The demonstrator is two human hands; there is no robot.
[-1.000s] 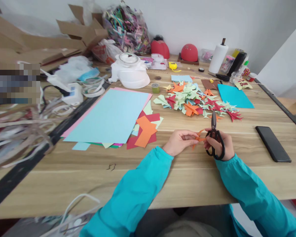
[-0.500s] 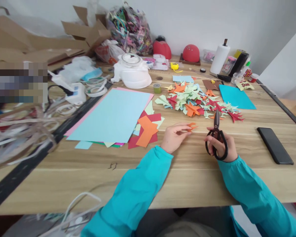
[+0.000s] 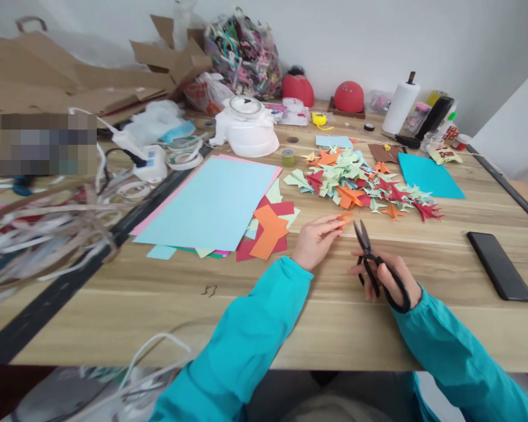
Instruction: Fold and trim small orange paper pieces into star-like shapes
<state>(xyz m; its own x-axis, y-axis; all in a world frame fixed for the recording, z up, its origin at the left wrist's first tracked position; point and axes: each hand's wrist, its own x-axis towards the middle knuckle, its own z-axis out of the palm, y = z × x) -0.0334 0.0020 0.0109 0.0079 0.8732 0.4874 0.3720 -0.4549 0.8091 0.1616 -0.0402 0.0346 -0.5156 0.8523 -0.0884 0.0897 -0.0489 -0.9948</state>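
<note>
My left hand (image 3: 315,238) pinches a small orange paper piece (image 3: 345,218) just above the wooden table (image 3: 167,293). My right hand (image 3: 385,278) grips black scissors (image 3: 369,258) through the handles, blades slightly apart and pointing up-left toward the orange piece. Beyond both hands lies a pile of cut paper shapes (image 3: 356,181) in green, orange and red. To the left rests a stack of coloured sheets with a light blue sheet (image 3: 211,202) on top, and orange and red offcuts (image 3: 268,231) beside it.
A black phone (image 3: 500,266) lies at the right. A teal sheet (image 3: 429,176), a paper towel roll (image 3: 400,105), a white lidded pot (image 3: 249,126), red domes, tape rolls, cardboard and a bag of scraps crowd the back. Tangled strips sit at the left.
My right hand has drawn back toward me and tilted the scissors from upright to pointing up-left. My left hand carried the orange piece away from the scissors, slightly forward.
</note>
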